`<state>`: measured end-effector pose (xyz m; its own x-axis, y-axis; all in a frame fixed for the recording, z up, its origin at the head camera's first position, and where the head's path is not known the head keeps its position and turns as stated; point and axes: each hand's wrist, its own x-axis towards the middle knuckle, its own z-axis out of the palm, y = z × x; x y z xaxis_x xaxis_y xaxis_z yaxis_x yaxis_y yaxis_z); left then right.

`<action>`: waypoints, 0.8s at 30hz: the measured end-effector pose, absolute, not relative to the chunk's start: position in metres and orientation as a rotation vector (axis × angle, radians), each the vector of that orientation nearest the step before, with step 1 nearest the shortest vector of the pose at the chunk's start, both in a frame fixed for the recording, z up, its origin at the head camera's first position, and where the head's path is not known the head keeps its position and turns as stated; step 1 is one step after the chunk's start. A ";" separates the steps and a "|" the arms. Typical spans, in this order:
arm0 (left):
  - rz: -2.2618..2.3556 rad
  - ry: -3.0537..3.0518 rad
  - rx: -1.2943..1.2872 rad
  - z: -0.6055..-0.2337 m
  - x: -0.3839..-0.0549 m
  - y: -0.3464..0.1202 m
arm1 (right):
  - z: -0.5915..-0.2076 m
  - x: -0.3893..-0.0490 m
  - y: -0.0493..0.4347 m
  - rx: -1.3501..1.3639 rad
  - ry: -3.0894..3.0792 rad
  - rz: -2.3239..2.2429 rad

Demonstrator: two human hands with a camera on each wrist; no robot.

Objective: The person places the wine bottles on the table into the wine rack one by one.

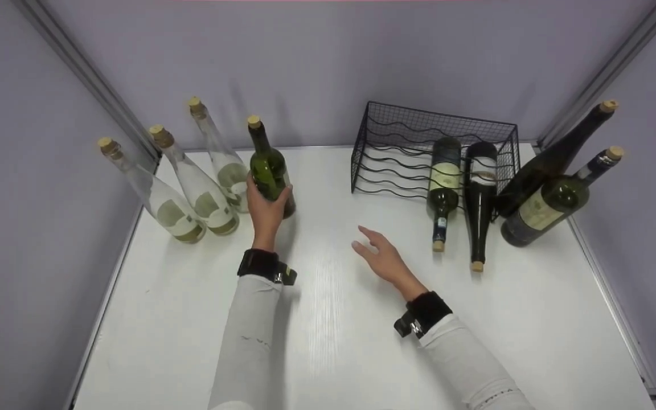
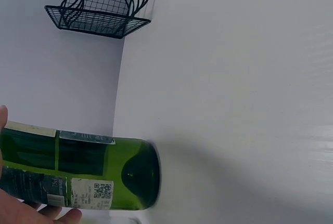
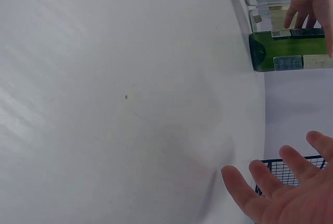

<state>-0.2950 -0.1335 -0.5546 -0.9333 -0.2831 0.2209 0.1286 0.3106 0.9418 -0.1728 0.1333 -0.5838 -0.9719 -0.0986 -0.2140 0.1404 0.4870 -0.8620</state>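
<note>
1. Standing upright left of centre, the corked green bottle [image 1: 269, 168] is held round its body by the left hand [image 1: 265, 210], thumb on one side, fingers on the other; whether its base fully touches the white table [image 1: 328, 319] cannot be told.

2. Nothing is held by the right hand [image 1: 386, 257], its fingers loosely spread and thumb apart, over the table between the bottle and the wire rack [image 1: 442, 114].

3. Careful handling is judged to call for a straight lift first; any tilt is best left until the base can be steadied by the free hand.

4. Little room is left on the bottle's left, where three clear bottles [image 1: 207, 200] are grouped; the back wall [image 1: 316, 68] is near behind.

5. Open room is offered rightward and in front. The rack's left channels are unfilled; its right side is taken by two lying bottles [image 1: 445, 176], whose protruding necks could be knocked, and its right end is crowded by two upright bottles [image 1: 550, 205].
</note>
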 end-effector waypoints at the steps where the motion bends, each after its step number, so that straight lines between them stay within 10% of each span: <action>1: -1.664 -2.242 0.146 -0.554 -0.297 -0.134 | -0.584 -0.173 0.133 0.041 2.493 -1.488; 24: -1.833 -2.219 0.225 -0.553 -0.302 -0.138 | -0.574 -0.180 0.130 0.105 2.218 -1.733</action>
<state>-0.3021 -0.1377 -0.5535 -0.9559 -0.2776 0.0962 0.0421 0.1948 0.9799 -0.1795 0.1297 -0.5743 -0.9449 -0.1395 -0.2961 0.2536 0.2601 -0.9317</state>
